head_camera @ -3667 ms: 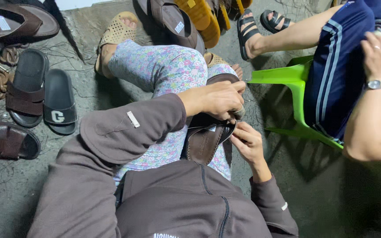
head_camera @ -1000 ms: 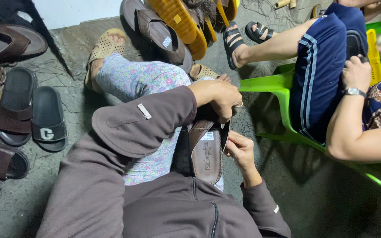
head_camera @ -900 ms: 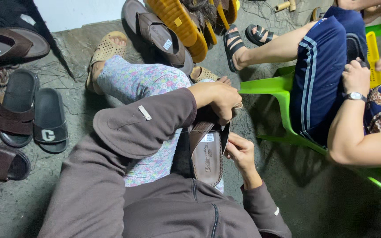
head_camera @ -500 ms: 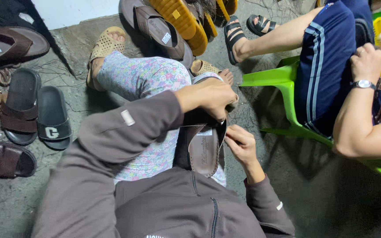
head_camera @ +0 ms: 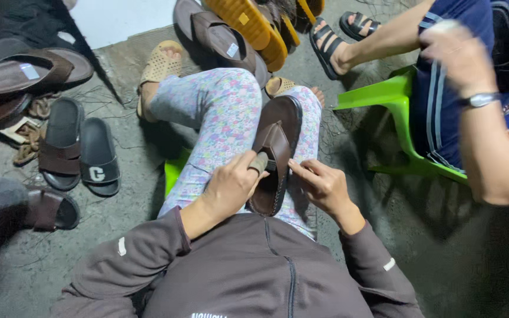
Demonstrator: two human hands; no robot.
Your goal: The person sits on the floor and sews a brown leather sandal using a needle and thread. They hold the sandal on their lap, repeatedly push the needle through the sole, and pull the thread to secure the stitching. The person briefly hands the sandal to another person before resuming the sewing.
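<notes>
So the dark brown leather slide sandal (head_camera: 278, 154) is lying lengthwise on the lap, across the floral-print trousers (head_camera: 225, 118). Left hand (head_camera: 231, 187) is closed round a small tan pad (head_camera: 258, 163) pressed on the strap — right hand (head_camera: 324, 185) pinches the sandal's right edge, fingers curled. A bright green plastic stool (head_camera: 393, 112) stands near, off to the right.
</notes>
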